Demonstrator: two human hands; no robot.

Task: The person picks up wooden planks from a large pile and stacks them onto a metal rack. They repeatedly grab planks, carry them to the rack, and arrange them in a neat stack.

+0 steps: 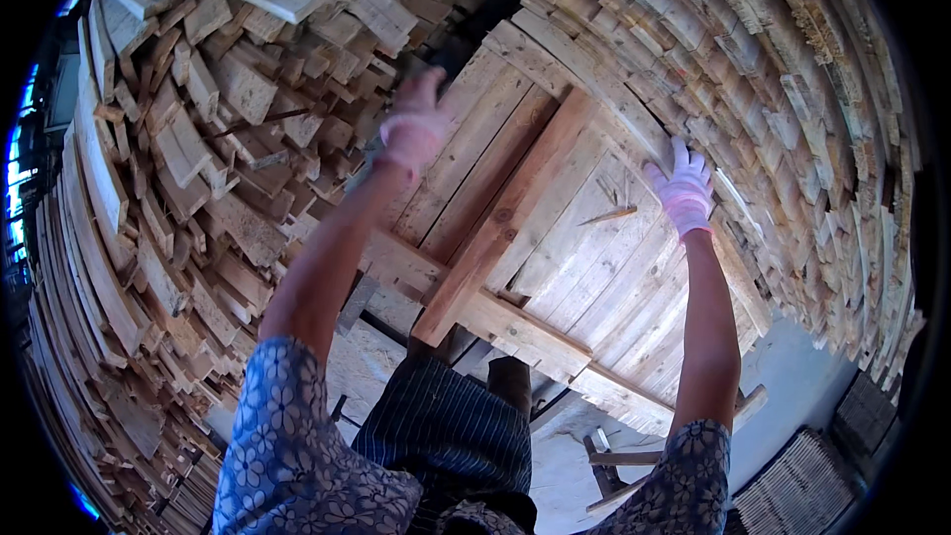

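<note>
Below me lies a wooden panel (584,267) of flat boards with frame strips along its edges. A reddish-brown batten (505,213) runs across it on top, one end sticking out past the near edge. My right hand (684,188), in a pale pinkish glove, rests flat with its fingers spread at the panel's right edge strip. My left hand (414,124), gloved alike, is over the panel's far left side; motion blurs its fingers, so I cannot see whether it holds anything. A thin wood splinter (610,215) lies on the boards.
Offcut planks are heaped high in a pile (248,89) on the left. A tall stack of boards (753,89) rises along the right, close to the panel. Slatted dark panels (802,485) stand at the lower right. Wood pieces (614,466) lie on the pale floor.
</note>
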